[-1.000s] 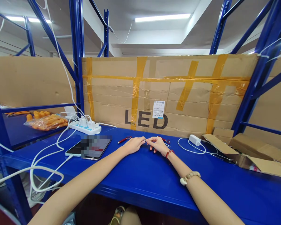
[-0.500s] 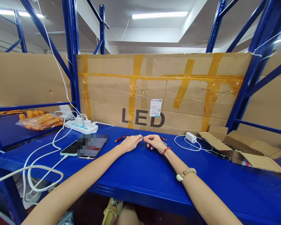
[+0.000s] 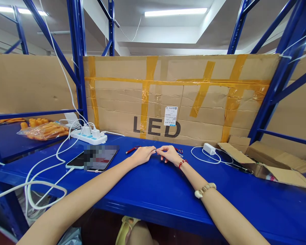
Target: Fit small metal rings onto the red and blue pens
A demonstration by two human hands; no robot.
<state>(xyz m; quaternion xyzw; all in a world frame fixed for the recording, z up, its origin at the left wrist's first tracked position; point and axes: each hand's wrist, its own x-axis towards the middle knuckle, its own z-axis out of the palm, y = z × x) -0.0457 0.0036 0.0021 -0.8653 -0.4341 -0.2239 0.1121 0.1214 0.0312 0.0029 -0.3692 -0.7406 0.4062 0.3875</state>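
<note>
My left hand (image 3: 143, 154) and my right hand (image 3: 169, 153) meet over the blue tabletop, their fingertips pinched close together. Between them shows a tiny shiny metallic piece (image 3: 155, 150), too small to name; both hands are closed on it. Just behind my left hand lies a red pen-like stick (image 3: 132, 150). Beyond my right hand, partly hidden by it, are small dark red items (image 3: 179, 150) whose kind I cannot make out. A red beaded bracelet circles my right wrist.
A phone (image 3: 75, 161) and a tablet (image 3: 104, 158) lie to the left, before a white power strip (image 3: 88, 137) with looping cables. To the right are a white charger (image 3: 209, 148) with its cord and an open cardboard box (image 3: 267, 163). A large carton (image 3: 117, 102) stands behind.
The camera view has shifted slightly. Both hands keep their pinched pose at the same spot on the table, and nothing else has visibly moved apart from my foot below the table.
</note>
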